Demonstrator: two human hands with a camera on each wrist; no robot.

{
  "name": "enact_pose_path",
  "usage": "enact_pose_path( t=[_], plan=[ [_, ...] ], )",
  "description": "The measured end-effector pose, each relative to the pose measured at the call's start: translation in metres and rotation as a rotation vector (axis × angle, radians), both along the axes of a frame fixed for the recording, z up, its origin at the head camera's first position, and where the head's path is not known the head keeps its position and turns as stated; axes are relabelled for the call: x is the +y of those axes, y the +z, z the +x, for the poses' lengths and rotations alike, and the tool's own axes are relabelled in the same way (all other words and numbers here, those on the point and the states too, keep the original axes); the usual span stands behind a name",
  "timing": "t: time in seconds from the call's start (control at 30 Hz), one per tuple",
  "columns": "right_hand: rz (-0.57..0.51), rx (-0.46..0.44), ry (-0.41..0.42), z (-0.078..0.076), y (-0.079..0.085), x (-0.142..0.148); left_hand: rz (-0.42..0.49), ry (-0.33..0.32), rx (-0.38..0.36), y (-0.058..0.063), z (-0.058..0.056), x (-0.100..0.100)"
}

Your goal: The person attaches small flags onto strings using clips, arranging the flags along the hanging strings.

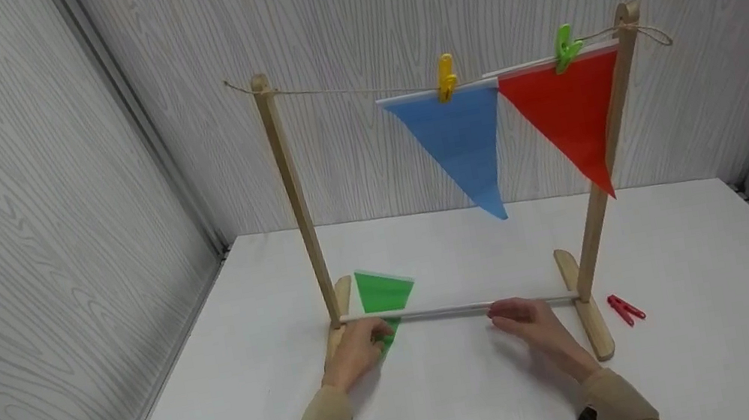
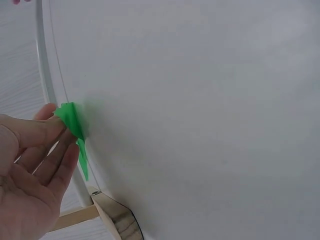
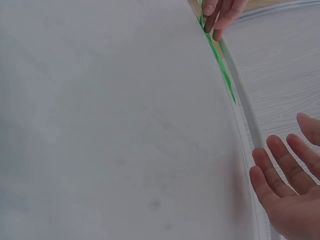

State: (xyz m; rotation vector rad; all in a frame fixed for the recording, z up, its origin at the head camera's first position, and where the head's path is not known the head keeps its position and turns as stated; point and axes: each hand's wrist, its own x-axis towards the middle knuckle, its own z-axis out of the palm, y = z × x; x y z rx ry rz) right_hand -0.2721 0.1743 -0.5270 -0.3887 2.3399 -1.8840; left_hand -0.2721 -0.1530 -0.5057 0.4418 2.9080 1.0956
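Low at the left post, my left hand [image 1: 355, 352] pinches a green triangular pennant [image 1: 383, 291] between thumb and fingers. The pennant's pale-edged top stands behind the white crossbar [image 1: 437, 311], and its lower part shows in front. In the left wrist view the green pennant [image 2: 71, 120] is creased at the fingertips. My right hand [image 1: 532, 326] is by the crossbar's right half, its fingers loosely spread and holding nothing in the right wrist view. Above, a blue pennant [image 1: 461, 135] and a red pennant [image 1: 573, 101] hang from the string [image 1: 339, 89].
A yellow clothespin [image 1: 446, 78] clips the blue pennant and a green clothespin [image 1: 566, 49] the red one. The string runs between a left wooden post [image 1: 297, 200] and a right wooden post [image 1: 595, 234], both on wooden feet. A red clothespin [image 1: 625, 309] lies right of the stand.
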Motion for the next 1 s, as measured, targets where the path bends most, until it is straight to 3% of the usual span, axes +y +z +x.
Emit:
enact_pose_path(
  t=[0.3,0.7,1.0],
  plan=[
    [0.047,0.009,0.015,0.0,-0.003,0.002,0.024,0.022,-0.091,0.001,0.003,0.004],
    [0.049,-0.036,0.037,-0.005,-0.005,0.003,0.028,-0.048,-0.062,0.002,0.002,0.007],
    [0.046,-0.026,0.049,-0.003,-0.003,0.004,0.052,-0.051,-0.089,0.002,0.002,0.013]
  ],
)
